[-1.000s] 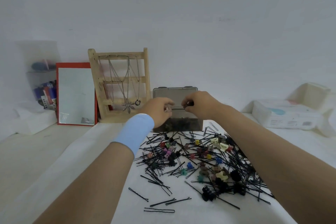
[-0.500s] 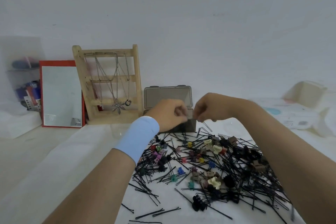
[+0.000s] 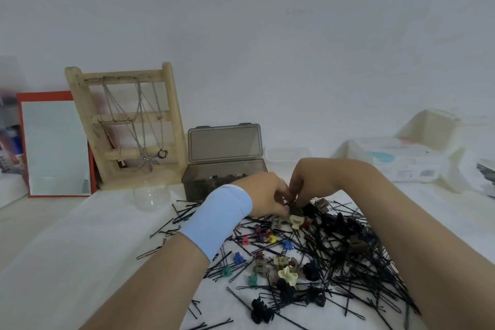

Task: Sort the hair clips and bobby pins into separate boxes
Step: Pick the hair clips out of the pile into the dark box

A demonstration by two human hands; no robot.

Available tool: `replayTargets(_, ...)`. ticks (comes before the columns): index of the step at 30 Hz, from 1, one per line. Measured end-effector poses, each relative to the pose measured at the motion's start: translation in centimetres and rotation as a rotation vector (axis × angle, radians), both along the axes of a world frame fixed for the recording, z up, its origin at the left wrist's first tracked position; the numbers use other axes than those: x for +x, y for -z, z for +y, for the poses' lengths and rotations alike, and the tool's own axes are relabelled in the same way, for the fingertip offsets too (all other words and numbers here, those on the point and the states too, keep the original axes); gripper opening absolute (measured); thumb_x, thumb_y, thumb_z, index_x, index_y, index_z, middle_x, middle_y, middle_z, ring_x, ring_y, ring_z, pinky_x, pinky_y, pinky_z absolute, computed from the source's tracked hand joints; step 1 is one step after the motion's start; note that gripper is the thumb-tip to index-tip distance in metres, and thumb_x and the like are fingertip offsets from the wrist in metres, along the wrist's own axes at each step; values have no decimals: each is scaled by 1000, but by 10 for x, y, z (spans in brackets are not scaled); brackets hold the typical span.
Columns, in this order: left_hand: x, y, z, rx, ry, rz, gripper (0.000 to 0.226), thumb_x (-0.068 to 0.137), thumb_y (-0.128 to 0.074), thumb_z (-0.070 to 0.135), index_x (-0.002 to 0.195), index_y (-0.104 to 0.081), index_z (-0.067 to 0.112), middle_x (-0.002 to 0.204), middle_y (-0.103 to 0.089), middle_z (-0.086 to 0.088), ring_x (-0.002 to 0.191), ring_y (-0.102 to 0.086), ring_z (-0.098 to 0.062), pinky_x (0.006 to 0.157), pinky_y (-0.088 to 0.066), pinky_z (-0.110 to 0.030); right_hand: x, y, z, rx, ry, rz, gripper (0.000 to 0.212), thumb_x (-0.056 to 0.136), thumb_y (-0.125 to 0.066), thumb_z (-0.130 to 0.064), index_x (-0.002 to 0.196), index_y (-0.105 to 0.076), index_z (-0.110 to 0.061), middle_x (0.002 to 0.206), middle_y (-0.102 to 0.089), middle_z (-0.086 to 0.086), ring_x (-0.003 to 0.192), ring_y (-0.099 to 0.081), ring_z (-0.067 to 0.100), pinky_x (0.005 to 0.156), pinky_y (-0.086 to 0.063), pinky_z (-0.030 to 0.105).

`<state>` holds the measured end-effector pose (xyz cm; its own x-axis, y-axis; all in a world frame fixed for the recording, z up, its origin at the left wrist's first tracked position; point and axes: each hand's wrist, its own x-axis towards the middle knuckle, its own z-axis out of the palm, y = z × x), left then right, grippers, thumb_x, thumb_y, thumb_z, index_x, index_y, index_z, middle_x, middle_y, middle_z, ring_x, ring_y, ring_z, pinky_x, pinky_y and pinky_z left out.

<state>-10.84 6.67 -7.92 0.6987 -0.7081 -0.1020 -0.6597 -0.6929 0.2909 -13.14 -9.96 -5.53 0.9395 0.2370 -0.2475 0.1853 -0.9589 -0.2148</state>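
Observation:
A tangled heap of black bobby pins mixed with small hair clips covers the white cloth; a cream clip and a black clip lie near me. Behind the heap stands a smoky brown box with its lid up and dark items inside. To its right is a low clear box. My left hand, with a blue wristband, and my right hand meet at the heap's far edge, fingertips bunched together over a dark clip. What they pinch is hidden.
A wooden jewellery stand with chains and a red-framed mirror lean on the wall at the left. A clear glass bowl sits before the stand. A wipes pack and a white bin are at the right.
Both hands have come down from over the brown box to the far edge of the heap. The view has shifted so the box and stand sit more to the right.

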Motion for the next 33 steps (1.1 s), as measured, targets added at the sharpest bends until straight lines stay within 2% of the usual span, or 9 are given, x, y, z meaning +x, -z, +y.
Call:
replayTargets(2, 1, 5, -1, -31, -1, 8, 33, 86, -71, 32, 119, -69, 26, 105, -68, 7, 93, -63, -14, 79, -49, -26, 2, 4, -5, 30, 23, -25, 10, 79, -76, -23, 87, -79, -29, 58, -64, -23, 55, -56, -4, 67, -48, 21)
replayTargets(6, 2, 2, 7, -13, -40, -4, 29, 92, -60, 28, 119, -68, 27, 101, -64, 11, 91, -60, -11, 78, -46, -24, 1, 6, -10, 97, 22, 7, 15, 79, -75, -24, 91, -79, -32, 76, -74, -13, 54, -61, 2, 80, -58, 33)
replayTargets(11, 1, -13, 22, -120, -101, 0, 20, 93, -54, 35, 103, -71, 30, 95, -65, 16, 82, -63, -10, 81, -54, -30, -3, 6, -3, 125, 5, 59, 12, 77, -78, -26, 88, -78, -31, 71, -71, -9, 56, -62, 7, 70, -57, 28)
replayTargets(16, -1, -9, 23, -193, -74, 10, 16, 88, -65, 27, 104, -64, 31, 98, -63, 11, 66, -59, -1, 79, -56, -30, 1, 5, -7, 167, 64, -45, 5, 78, -76, -20, 80, -74, -24, 72, -75, -6, 62, -70, 9, 78, -59, 37)
replayTargets(19, -1, -8, 23, -220, -69, 12, 32, 91, -57, 10, 112, -66, 33, 93, -61, 11, 63, -59, -3, 70, -57, -28, 2, 5, -8, 217, 86, -54, 13, 81, -73, -10, 86, -70, -21, 69, -73, -7, 63, -72, 13, 59, -56, 32)
replayTargets(22, -1, -6, 20, -194, -53, -29, 43, 97, -43, 9, 114, -70, 37, 103, -62, 8, 76, -67, -23, 74, -58, -33, 4, 7, -12, 263, 106, -47, 33, 81, -67, -1, 108, -68, -20, 87, -72, -3, 58, -68, 11, 51, -51, 24)
replayTargets(25, -4, 1, 14, -133, -1, -58, 39, 98, -47, 11, 117, -73, 32, 127, -61, 1, 86, -54, -13, 81, -40, -19, 7, 8, -16, 241, 83, -59, 40, 80, -63, 4, 111, -69, -22, 88, -72, -5, 60, -67, 9, 50, -48, 19)
replayTargets(29, -5, 13, 6, -108, 32, -99, 30, 89, -70, 26, 119, -73, 29, 101, -52, 5, 89, -49, -13, 82, -39, -23, 10, 9, -17, 253, 82, -49, 45, 78, -66, 5, 115, -70, -20, 88, -75, -7, 61, -68, 8, 52, -48, 19)
replayTargets(33, -3, 16, 4, -156, 3, -130, 25, 88, -72, 28, 112, -75, 28, 111, -65, 5, 89, -52, -9, 83, -41, -23, 9, 7, -19, 287, 96, -69, 46, 78, -66, 5, 117, -70, -20, 89, -76, -7, 63, -70, 8, 53, -47, 18)
